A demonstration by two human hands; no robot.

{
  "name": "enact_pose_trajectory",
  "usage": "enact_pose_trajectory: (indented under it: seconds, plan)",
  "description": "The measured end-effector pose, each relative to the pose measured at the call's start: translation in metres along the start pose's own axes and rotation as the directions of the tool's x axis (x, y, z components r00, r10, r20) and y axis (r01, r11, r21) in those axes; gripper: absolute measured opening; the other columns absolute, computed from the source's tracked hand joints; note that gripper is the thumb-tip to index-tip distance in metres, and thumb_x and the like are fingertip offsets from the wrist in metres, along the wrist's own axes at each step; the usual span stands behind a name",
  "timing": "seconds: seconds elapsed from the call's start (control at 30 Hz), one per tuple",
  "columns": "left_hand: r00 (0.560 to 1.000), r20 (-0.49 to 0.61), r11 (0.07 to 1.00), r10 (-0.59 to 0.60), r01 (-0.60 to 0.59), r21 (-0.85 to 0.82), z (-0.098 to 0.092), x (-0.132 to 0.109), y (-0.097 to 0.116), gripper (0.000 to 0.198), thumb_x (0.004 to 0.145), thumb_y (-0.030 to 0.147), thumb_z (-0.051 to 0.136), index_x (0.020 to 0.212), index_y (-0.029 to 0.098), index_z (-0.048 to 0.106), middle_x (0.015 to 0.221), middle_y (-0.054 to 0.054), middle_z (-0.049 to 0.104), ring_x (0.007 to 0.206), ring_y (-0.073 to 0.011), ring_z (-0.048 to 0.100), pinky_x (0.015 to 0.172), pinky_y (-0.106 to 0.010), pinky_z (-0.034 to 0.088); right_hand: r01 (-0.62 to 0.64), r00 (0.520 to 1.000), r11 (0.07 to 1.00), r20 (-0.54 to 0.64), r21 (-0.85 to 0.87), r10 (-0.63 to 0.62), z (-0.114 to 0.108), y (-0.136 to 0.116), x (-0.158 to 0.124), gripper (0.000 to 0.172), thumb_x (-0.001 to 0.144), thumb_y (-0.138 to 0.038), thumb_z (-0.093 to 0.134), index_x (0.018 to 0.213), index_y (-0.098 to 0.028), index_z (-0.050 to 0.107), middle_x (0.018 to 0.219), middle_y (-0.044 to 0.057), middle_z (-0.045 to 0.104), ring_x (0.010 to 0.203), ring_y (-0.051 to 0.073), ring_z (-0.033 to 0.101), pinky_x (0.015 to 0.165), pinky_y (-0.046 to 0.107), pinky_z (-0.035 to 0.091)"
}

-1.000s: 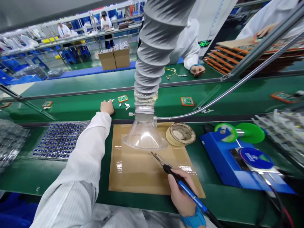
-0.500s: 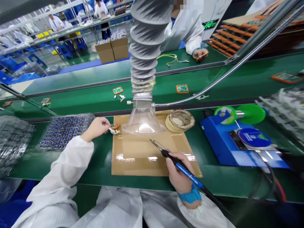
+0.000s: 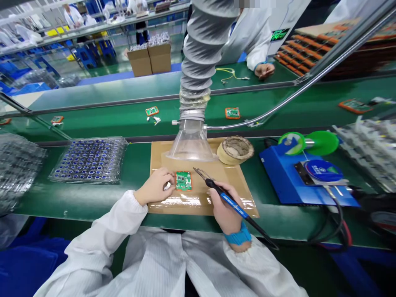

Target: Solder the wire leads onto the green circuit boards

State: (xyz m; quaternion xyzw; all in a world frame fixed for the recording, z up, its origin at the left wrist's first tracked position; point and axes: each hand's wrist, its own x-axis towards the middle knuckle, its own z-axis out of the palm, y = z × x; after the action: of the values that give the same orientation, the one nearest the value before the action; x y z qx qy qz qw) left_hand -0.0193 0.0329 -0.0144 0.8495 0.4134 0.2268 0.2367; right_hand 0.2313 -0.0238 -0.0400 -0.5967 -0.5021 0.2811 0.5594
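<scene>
My left hand (image 3: pixel 158 185) is closed at the left edge of a green circuit board (image 3: pixel 184 180) with an orange rim, which lies on the brown cardboard sheet (image 3: pixel 201 202). A small white part (image 3: pixel 167 186), seemingly a connector, shows between its fingers. In my right hand (image 3: pixel 227 206) is a soldering iron (image 3: pixel 229 200) with a blue and black handle, gripped like a pen. Its metal tip points up and left, just right of the board and apart from it. A blue band circles my right wrist.
A clear fume hood (image 3: pixel 192 144) hangs low over the cardboard beside a round crusted pot (image 3: pixel 235 150). The blue soldering station (image 3: pixel 287 181) stands right, a tray of blue parts (image 3: pixel 91 161) left. More boards lie on the green belt (image 3: pixel 123 121). Opposite is a co-worker's hand (image 3: pixel 264 71).
My left hand has moved right and nearer to me, bringing the board and white part onto the middle of the cardboard. The soldering iron stays in my right hand, shifted slightly.
</scene>
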Motion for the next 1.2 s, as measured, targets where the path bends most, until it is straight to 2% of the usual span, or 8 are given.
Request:
enact_pose_trajectory:
  seconds: [0.23, 0.33, 0.5, 0.6, 0.7, 0.8, 1.0, 1.2]
  plan:
    - [0.995, 0.008, 0.992, 0.096, -0.096, 0.084, -0.005, -0.017, 0.0, 0.013, 0.085, 0.015, 0.059, 0.093, 0.022, 0.067, 0.123, -0.009, 0.068, 0.117, -0.0244, 0.06, 0.104, -0.044, 0.045, -0.01, 0.925, 0.999, 0.379, 0.043, -0.007, 0.033, -0.001, -0.013, 0.047, 0.093, -0.051, 0.064, 0.132, -0.025, 0.059, 0.118, 0.01, 0.074, 0.106, 0.026, 0.072, 0.098, 0.048, 0.055]
    - [0.982, -0.188, 0.991, -0.014, 0.038, 0.124, -0.036, -0.035, -0.012, 0.019, 0.081, 0.007, 0.053, 0.077, 0.022, 0.064, 0.111, -0.008, 0.07, 0.109, -0.0225, 0.062, 0.1, -0.043, 0.047, 0.012, 0.892, 1.0, 0.453, -0.007, -0.008, 0.037, 0.002, -0.015, 0.051, 0.095, -0.054, 0.06, 0.137, -0.026, 0.056, 0.124, 0.011, 0.073, 0.111, 0.028, 0.071, 0.1, 0.049, 0.054]
    - [0.759, -0.535, 0.815, -0.372, 0.543, 0.203, -0.109, -0.068, -0.053, 0.018, 0.083, 0.009, 0.05, 0.08, 0.021, 0.064, 0.096, -0.007, 0.068, 0.102, -0.0228, 0.062, 0.098, -0.04, 0.049, 0.067, 0.91, 0.997, 0.411, -0.036, -0.047, 0.034, 0.005, -0.016, 0.052, 0.094, -0.056, 0.062, 0.135, -0.023, 0.057, 0.12, 0.012, 0.074, 0.105, 0.028, 0.073, 0.086, 0.043, 0.061]
    - [0.641, -0.576, 0.638, -0.508, 0.729, 0.248, -0.148, -0.085, -0.081, 0.019, 0.082, 0.01, 0.052, 0.088, 0.019, 0.068, 0.098, -0.009, 0.068, 0.098, -0.0239, 0.063, 0.095, -0.037, 0.049, 0.131, 0.895, 0.991, 0.434, -0.035, -0.103, 0.03, 0.011, -0.016, 0.05, 0.092, -0.049, 0.066, 0.134, -0.024, 0.057, 0.118, 0.01, 0.075, 0.106, 0.029, 0.073, 0.087, 0.045, 0.06]
    - [0.582, -0.515, 0.529, -0.629, 0.806, 0.265, -0.174, -0.098, -0.098, 0.018, 0.084, 0.016, 0.055, 0.09, 0.019, 0.072, 0.085, -0.007, 0.07, 0.083, -0.0236, 0.064, 0.085, -0.035, 0.05, 0.16, 0.871, 0.987, 0.471, 0.0, -0.141, 0.028, 0.017, -0.017, 0.05, 0.091, -0.043, 0.068, 0.135, -0.024, 0.056, 0.119, 0.01, 0.075, 0.107, 0.029, 0.073, 0.092, 0.048, 0.059]
    - [0.605, -0.419, 0.524, -0.677, 0.796, 0.302, -0.188, -0.099, -0.11, 0.021, 0.086, 0.022, 0.057, 0.096, 0.02, 0.075, 0.081, -0.006, 0.07, 0.079, -0.0235, 0.064, 0.083, -0.034, 0.05, 0.154, 0.868, 0.988, 0.478, -0.001, -0.135, 0.028, 0.016, -0.018, 0.051, 0.089, -0.044, 0.069, 0.134, -0.024, 0.058, 0.118, 0.01, 0.075, 0.106, 0.031, 0.074, 0.094, 0.052, 0.058]
    - [0.695, -0.401, 0.55, -0.596, 0.718, 0.427, -0.192, -0.064, -0.132, 0.032, 0.084, 0.013, 0.052, 0.107, 0.016, 0.074, 0.113, -0.015, 0.066, 0.107, -0.029, 0.063, 0.097, -0.039, 0.048, 0.14, 0.882, 0.989, 0.46, -0.055, -0.1, 0.031, 0.008, -0.019, 0.05, 0.09, -0.051, 0.065, 0.133, -0.026, 0.059, 0.116, 0.008, 0.076, 0.104, 0.033, 0.075, 0.093, 0.055, 0.058]
    - [0.718, -0.232, 0.59, -0.657, 0.68, 0.435, -0.192, -0.077, -0.106, 0.02, 0.075, 0.012, 0.058, 0.083, 0.021, 0.074, 0.081, -0.006, 0.071, 0.077, -0.0243, 0.065, 0.079, -0.034, 0.051, 0.185, 0.887, 0.982, 0.435, -0.033, -0.153, 0.031, 0.022, -0.016, 0.053, 0.088, -0.046, 0.069, 0.135, -0.024, 0.057, 0.117, 0.01, 0.076, 0.102, 0.03, 0.075, 0.091, 0.048, 0.06]
